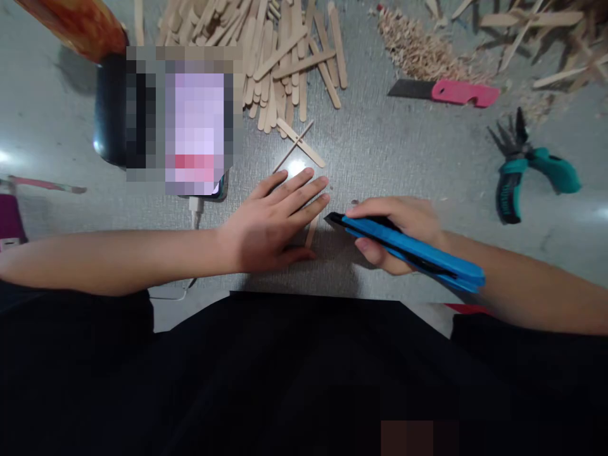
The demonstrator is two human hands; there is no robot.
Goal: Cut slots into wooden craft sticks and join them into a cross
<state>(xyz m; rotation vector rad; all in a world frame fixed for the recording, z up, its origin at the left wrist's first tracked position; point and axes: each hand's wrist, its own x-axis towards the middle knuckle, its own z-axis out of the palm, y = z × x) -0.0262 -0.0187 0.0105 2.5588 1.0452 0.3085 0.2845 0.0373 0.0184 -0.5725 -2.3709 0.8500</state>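
Note:
My left hand [280,215] lies flat on the grey table, its fingers stretched out. From under it shows the end of a thin wooden strip [311,233]; the rest is hidden by the hand. My right hand [399,228] is closed round a blue utility knife [413,247], whose dark blade tip points left, a short way from my left fingertips. Just beyond my left fingers, a popsicle stick [304,145] lies crossed with a thin wooden sliver [289,152].
A heap of popsicle sticks [285,63] is at the back. Wood shavings [418,47], a pink-handled cutter [465,93] and teal pliers [515,164] lie to the right. At left are a blurred-out phone [199,120] with a cable and a dark rounded object [111,114].

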